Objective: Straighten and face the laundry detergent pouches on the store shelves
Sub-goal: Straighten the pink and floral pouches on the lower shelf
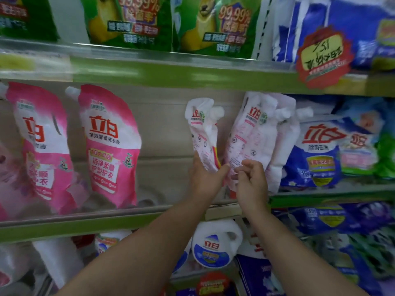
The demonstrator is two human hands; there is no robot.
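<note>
Left fingers [195, 161] wrap the lower part of a crumpled pale pouch [203, 129], thumb across its front edge; the left hand [204, 180] grasps it. Right fingers [249, 167] are curled against the lower face of the second pale pouch [248, 133], thumb and forefinger appearing to pinch its bottom edge; the right hand [252, 184] appears to hold it, though motion blur limits certainty.

Landmark: the middle shelf [132, 221]. Both pale pouches are at its right-centre, raised off or barely touching the deck, their small-print sides outward. The crumpled pouch is twisted and folded at the top. Two pink pouches [111, 146] stand on the shelf's left part, fronts outward, leaning. Blue detergent bags [318, 150] sit at its right end, just beside the second pale pouch.

Judgement: the step is turning and seating the two pale pouches. Advised: grip low, rotate each so the printed front faces the aisle, smooth the folded top, set the base flat on the shelf deck, align with the pink pouches. Risk: a slumped pouch topples forward over the shelf lip.
</note>
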